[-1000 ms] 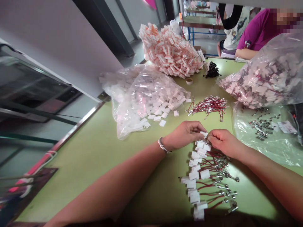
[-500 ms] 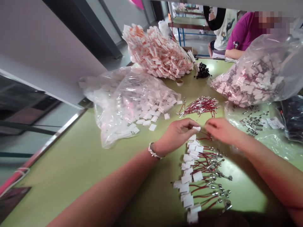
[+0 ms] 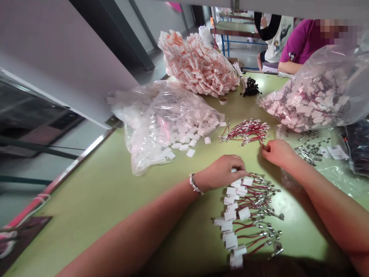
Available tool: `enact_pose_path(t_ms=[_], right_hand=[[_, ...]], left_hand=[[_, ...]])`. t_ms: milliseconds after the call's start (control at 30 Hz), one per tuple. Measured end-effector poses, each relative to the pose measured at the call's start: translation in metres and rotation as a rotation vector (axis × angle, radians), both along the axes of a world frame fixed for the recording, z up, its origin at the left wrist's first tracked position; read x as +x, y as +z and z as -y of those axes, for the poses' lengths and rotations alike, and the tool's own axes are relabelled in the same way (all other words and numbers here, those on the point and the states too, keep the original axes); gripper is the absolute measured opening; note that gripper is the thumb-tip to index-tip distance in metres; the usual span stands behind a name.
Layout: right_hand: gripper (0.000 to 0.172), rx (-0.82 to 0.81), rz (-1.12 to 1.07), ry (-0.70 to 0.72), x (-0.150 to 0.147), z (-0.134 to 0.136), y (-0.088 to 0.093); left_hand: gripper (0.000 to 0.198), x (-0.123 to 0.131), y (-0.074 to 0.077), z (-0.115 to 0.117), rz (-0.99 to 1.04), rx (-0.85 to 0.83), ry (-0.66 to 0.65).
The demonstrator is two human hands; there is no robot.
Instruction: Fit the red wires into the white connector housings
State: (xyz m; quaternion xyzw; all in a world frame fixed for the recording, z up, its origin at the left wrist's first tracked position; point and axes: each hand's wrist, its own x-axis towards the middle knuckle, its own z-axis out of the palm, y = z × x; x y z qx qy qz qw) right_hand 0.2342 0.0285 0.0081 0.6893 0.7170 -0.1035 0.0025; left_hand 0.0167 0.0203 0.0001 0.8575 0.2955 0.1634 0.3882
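Note:
My left hand [image 3: 223, 172] is closed at the top of a row of white plastic connector housings [image 3: 231, 206]. A white housing partly shows under its curled fingers. From the row's housings, red wires [image 3: 250, 224] with metal terminal ends run to the right. My right hand [image 3: 279, 152] is closed in a pinch at the right edge of a pile of short red wires [image 3: 246, 130] with metal terminals. A wire end appears between its thumb and fingertips, partly hidden.
A clear bag [image 3: 144, 130] spills loose white housings at left. Behind stand a heap of pinkish-white pieces [image 3: 198, 65], black-tipped wires [image 3: 251, 87] and a tape roll [image 3: 223, 100]. Another bag [image 3: 311, 102] and small metal parts [image 3: 309, 152] lie right. A person in purple [image 3: 300, 40] sits opposite.
My left hand has come down onto the top of the row with the white housing. My right hand has moved away from it, up and right to the edge of the wire pile.

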Motion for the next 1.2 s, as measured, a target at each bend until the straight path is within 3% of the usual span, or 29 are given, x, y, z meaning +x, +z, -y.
enact_pose_path(t_ms=[100,233,300,400,467,533,633,700,767,867,933,967,1100,1200], right_hand=[[0.022,0.030,-0.041,0.023,0.008,0.001,0.008],[0.027,0.292,-0.065,0.004,0.014,-0.002,0.013],[0.026,0.402,-0.213,-0.011,0.018,-0.006,0.013],[0.028,0.410,-0.525,-0.086,0.023,-0.011,0.013],[0.030,0.413,-0.567,-0.125,0.025,-0.012,0.013],[0.030,0.452,-0.485,-0.086,0.023,-0.008,0.011],[0.033,0.482,-0.350,0.095,0.012,0.009,0.005],[0.036,0.449,-0.265,0.271,-0.002,0.024,0.000],[0.035,0.331,-0.227,0.527,-0.018,0.036,-0.002],[0.031,0.293,-0.222,0.627,-0.027,0.040,0.008],[0.031,0.294,-0.176,0.493,-0.014,0.034,0.023],[0.028,0.290,-0.124,0.335,-0.001,0.029,0.031],[0.018,-0.021,0.309,-0.117,0.065,0.010,0.046],[0.021,-0.103,0.374,-0.085,0.101,0.010,0.031]], left_hand=[[0.021,0.000,0.002,-0.001,-0.013,-0.047,0.055],[0.017,0.003,0.007,-0.007,-0.025,-0.123,0.194],[0.015,0.004,0.013,-0.013,-0.034,-0.143,0.218],[0.013,0.010,0.021,-0.023,-0.012,-0.200,0.253],[0.018,0.018,0.022,-0.028,0.050,-0.389,0.316],[0.024,0.028,0.018,-0.030,0.155,-0.679,0.396],[0.025,0.041,0.009,-0.030,0.345,-1.041,0.442],[0.021,0.045,0.003,-0.029,0.475,-1.129,0.461],[0.015,0.044,-0.002,-0.029,0.578,-1.121,0.516],[0.009,0.038,-0.007,-0.032,0.618,-1.040,0.573],[0.005,0.033,-0.008,-0.034,0.577,-0.960,0.558],[0.007,0.031,-0.008,-0.035,0.543,-0.896,0.549],[0.018,0.029,-0.007,-0.035,0.367,-0.537,0.525],[0.023,0.032,-0.006,-0.032,0.278,-0.411,0.454]])
